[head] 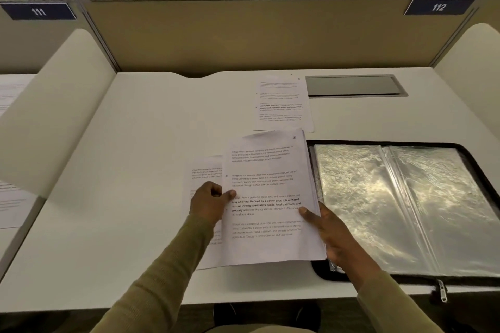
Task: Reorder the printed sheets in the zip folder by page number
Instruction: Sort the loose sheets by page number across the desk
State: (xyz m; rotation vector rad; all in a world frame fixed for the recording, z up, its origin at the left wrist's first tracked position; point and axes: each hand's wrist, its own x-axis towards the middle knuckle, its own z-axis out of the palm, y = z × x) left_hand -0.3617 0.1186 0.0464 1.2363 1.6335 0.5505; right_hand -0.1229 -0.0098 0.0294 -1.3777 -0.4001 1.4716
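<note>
- Left hand [208, 203] pinches the stack's [267, 170] left edge; right hand [324, 222] clasps its right edge, over the open folder's [405, 211] rim.
- I see bare desk [135, 143] to the left.
- I count two loose sheets [282, 103], one folder.

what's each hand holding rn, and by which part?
Both hold the stack of sheets, page 3 on top: left hand pinches its left edge at mid-height; right hand grips the right edge lower down, thumb on the page.

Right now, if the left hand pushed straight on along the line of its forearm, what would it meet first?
The left hand grips the page-3 stack, which would go with it. Beyond that, the first thing is probably the lone sheet farther up the desk; depth is unclear.
</note>
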